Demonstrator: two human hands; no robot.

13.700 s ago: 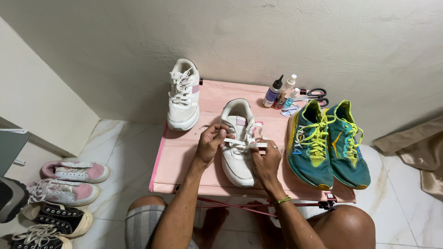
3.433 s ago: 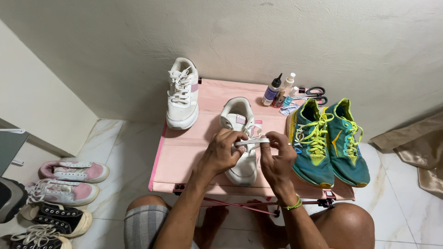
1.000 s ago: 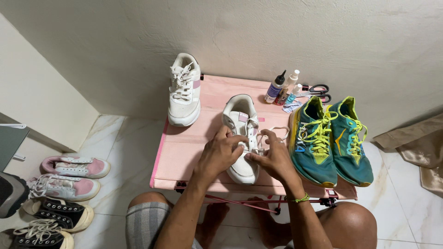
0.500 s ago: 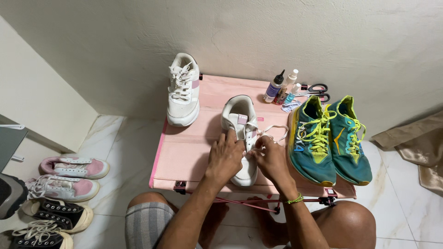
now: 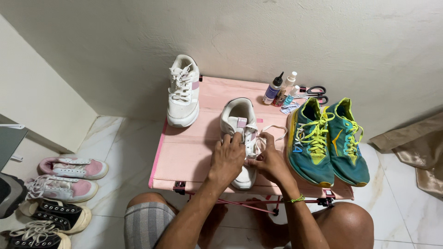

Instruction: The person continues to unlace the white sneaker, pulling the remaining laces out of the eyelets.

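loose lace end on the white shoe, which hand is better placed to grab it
Probably the right hand: the loose lace end trails off the white shoe on its side, just beyond its fingers. The left hand rests on the shoe's other side.

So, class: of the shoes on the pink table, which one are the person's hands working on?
The white sneaker in the middle, with both the left hand and right hand at its laces. The other white sneaker and the teal pair lie untouched.

Both hands, left hand point(image 5: 227, 157) and right hand point(image 5: 270, 159), grip the white sneaker point(image 5: 240, 127) on the pink table point(image 5: 184, 152).
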